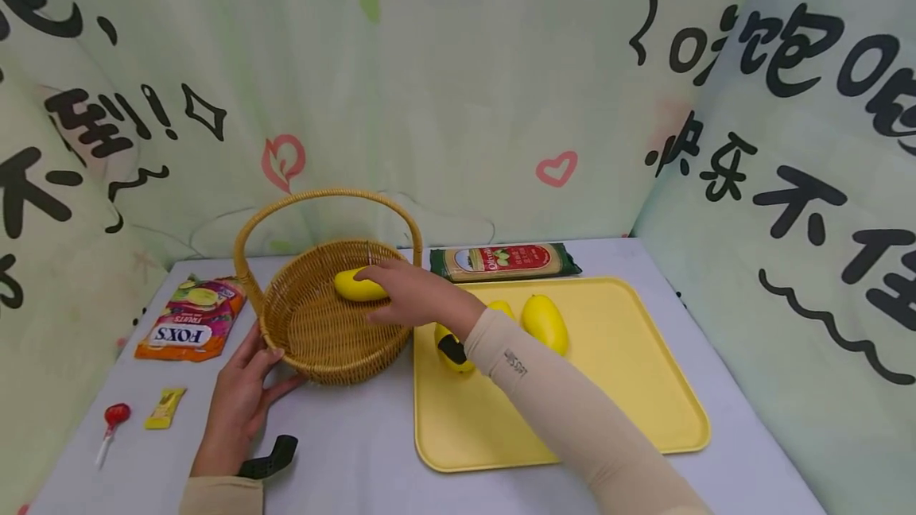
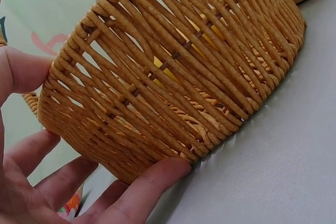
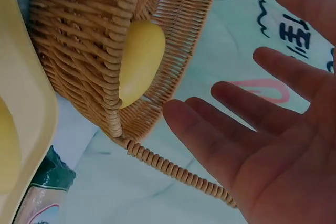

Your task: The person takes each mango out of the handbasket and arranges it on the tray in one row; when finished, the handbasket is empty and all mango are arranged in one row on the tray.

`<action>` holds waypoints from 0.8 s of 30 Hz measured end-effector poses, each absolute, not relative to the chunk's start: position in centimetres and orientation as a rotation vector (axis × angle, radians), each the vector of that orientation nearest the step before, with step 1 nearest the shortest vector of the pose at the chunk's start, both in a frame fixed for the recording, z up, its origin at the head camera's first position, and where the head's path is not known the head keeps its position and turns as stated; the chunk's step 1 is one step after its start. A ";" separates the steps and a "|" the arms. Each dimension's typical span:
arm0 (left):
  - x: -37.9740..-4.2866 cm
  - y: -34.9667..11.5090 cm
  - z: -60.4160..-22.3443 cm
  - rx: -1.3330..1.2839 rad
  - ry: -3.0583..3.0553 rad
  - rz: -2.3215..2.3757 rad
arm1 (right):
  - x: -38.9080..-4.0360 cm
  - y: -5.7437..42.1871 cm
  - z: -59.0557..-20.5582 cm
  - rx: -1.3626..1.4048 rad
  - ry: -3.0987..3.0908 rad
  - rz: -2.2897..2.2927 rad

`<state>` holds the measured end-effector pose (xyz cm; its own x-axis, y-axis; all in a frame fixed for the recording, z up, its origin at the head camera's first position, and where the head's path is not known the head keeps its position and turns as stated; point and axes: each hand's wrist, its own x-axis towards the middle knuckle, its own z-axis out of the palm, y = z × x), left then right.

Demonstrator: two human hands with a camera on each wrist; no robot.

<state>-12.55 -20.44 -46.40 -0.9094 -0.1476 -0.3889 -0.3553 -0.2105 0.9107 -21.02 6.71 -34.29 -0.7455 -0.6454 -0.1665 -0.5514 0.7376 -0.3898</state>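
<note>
My left hand [image 1: 243, 392] holds the round wicker basket [image 1: 286, 324] by its near left side. In the left wrist view the thumb lies at the rim and the fingers spread along the outer wall. Inside the basket rests a yellow mango [image 3: 143, 62], partly hidden by the wicker wall in the right wrist view. My right hand [image 1: 411, 292] hovers over the basket beside that mango. Its fingers are spread and nothing is held, as the right wrist view shows. More yellow mangoes [image 1: 545, 324] lie on the yellow tray [image 1: 608, 404], some partly covered by the right forearm.
Behind the tray lies a green-ended food packet [image 1: 504, 261]. Left of the basket are an orange and purple candy bag [image 1: 195, 320], a small yellow wrapped sweet [image 1: 165, 408] and a red lollipop [image 1: 116, 415]. The basket's tall handle [image 1: 329, 193] arches above it. Printed curtains enclose the table.
</note>
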 end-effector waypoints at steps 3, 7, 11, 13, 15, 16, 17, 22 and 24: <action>-12.6 -20.3 -46.4 -0.607 1.890 2.257 | -21.9 5.8 -34.3 -0.913 2.633 -0.378; -12.7 -20.1 -46.5 -0.598 1.889 2.258 | -23.0 4.7 -34.4 -0.864 2.621 -0.288; -12.6 -20.3 -46.5 -0.612 1.880 2.262 | -24.1 3.8 -34.7 -0.829 2.587 -0.186; -12.6 -20.3 -46.6 -0.619 1.872 2.271 | -24.6 3.5 -34.9 -0.813 2.567 -0.145; -12.5 -20.3 -46.7 -0.615 1.860 2.276 | -24.9 3.3 -35.0 -0.774 2.551 -0.120; -12.5 -20.3 -46.7 -0.610 1.858 2.278 | -25.0 3.2 -35.1 -0.753 2.546 -0.117; -12.5 -20.3 -46.7 -0.607 1.859 2.279 | -25.1 3.1 -35.1 -0.733 2.544 -0.112; -12.4 -20.4 -46.6 -0.605 1.869 2.279 | -25.2 2.6 -35.4 -0.690 2.554 -0.120; -12.4 -20.4 -46.6 -0.605 1.869 2.277 | -25.3 2.4 -35.5 -0.690 2.552 -0.107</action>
<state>-12.37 -20.39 -46.58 -0.9103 -0.1477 -0.3867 -0.3505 -0.2220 0.9099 -25.26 2.41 -35.46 -0.7519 -0.4922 -0.4386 -0.4537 0.8690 -0.1974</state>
